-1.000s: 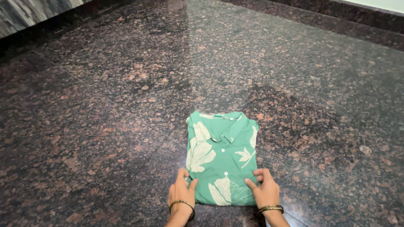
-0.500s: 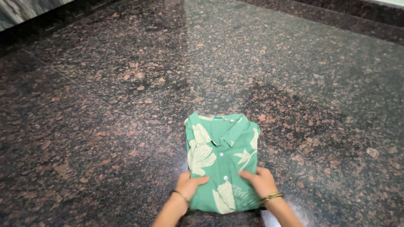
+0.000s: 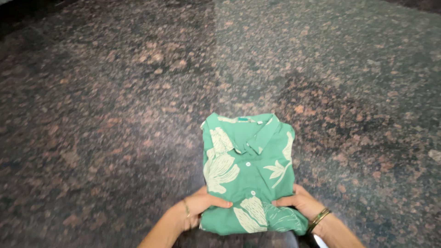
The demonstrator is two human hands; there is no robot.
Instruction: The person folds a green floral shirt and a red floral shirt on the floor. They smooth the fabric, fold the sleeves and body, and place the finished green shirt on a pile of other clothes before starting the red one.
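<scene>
Only the head view shows this moment, looking down on a dark speckled stone surface (image 3: 115, 115) that fills the frame. Low and a little right of centre lies a green shirt (image 3: 250, 172) with pale leaf prints, already folded into a compact rectangle. Its collar sits at the upper edge of the bundle, the button placket runs down the middle with small white buttons showing, and the sleeves are tucked out of sight. The cloth looks soft and thin; it lies flat near the collar but bunches slightly at the lower edge, where wrinkles gather between the hands.

Judging by how it lies, the folding looks nearly finished: sides and length are turned in and the front faces up. What seems left is the bottom edge, which is not yet smooth.

At the lower left of the bundle, the left hand (image 3: 197, 212) curls over the shirt's corner, thumb across the top of the cloth and fingers wrapped round the edge, so it has hold of the fabric. A thin bracelet rings that wrist. At the lower right, the right hand (image 3: 301, 204) grips the opposite corner likewise, fingers bent and closed on the cloth, with a darker bangle (image 3: 319, 219) at the wrist. Both forearms enter from the bottom edge of the frame.
</scene>
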